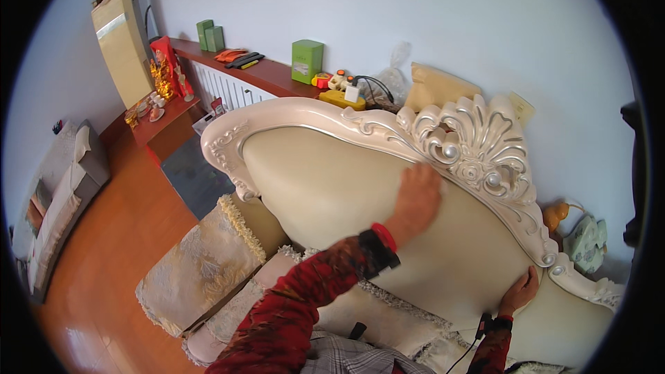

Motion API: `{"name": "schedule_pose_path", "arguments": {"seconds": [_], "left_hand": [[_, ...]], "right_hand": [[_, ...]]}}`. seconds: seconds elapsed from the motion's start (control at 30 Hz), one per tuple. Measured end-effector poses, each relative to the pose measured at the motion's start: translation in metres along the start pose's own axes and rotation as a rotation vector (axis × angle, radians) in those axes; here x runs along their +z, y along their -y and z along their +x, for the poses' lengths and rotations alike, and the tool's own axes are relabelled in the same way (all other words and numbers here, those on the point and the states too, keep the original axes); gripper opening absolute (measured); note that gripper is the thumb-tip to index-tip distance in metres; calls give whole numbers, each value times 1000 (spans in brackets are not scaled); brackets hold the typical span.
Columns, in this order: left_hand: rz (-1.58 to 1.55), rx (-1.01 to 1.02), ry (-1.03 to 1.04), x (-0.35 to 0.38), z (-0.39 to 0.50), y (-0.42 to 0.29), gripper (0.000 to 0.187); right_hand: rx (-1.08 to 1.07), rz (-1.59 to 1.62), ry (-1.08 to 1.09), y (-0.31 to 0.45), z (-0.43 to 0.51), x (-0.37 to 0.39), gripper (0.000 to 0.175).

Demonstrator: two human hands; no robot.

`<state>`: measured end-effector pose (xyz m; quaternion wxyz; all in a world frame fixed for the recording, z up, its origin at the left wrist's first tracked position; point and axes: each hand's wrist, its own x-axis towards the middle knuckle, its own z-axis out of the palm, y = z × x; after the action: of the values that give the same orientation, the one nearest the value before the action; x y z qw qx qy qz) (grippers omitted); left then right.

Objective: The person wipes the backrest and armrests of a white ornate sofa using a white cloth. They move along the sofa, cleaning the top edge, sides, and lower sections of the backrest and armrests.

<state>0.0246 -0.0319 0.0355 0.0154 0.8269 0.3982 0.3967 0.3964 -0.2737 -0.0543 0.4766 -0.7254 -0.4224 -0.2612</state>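
A sofa with a cream upholstered backrest [322,182] and a carved, pearly frame [301,109] stands before me. My left hand [418,200] reaches up to the top of the backrest, its bent fingers by the frame's lower edge under the carved crest [473,161]. The hand is slightly blurred, and something pale shows at its fingers; whether it is held is unclear. Lower right, my right hand [521,291] rests on the backrest near its right edge, fingers lightly curled, with nothing seen in it. Fringed brocade covers [202,265] lie over the armrest and seat.
Behind the sofa, a dark red ledge [280,79] bears a green box [307,61], gloves [244,58] and a yellow power strip [343,99]. A brown paper package [441,88] and plastic bag stand behind the crest. Left are a small red table [166,122] with figurines and another sofa [57,208].
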Motion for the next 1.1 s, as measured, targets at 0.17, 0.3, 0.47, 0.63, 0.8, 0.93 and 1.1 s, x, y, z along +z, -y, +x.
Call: {"name": "schedule_pose_path", "arguments": {"seconds": [0.17, 0.3, 0.47, 0.63, 0.8, 0.93, 1.1], "left_hand": [[-86, 321, -171, -5, -48, -11, 57], [-55, 208, -160, -13, -86, 49, 65], [-7, -68, -407, -35, -108, 158, 64], [233, -225, -555, -65, -128, 258, 53], [295, -380, -632, -73, -118, 294, 51], [235, -588, -802, -65, -109, 277, 51], [-7, -490, -774, -7, -127, 160, 56]], "right_hand": [[-90, -158, 45, -11, 1, -4, 35], [-34, -157, 59, -17, 3, -6, 37], [-14, -203, 90, -22, 8, -7, 37], [-11, -202, 105, -22, 13, -9, 41], [4, -216, 108, -14, 10, -8, 39], [-7, -216, 79, -6, 9, -7, 37], [5, -232, 87, -2, 10, -5, 36]]}}
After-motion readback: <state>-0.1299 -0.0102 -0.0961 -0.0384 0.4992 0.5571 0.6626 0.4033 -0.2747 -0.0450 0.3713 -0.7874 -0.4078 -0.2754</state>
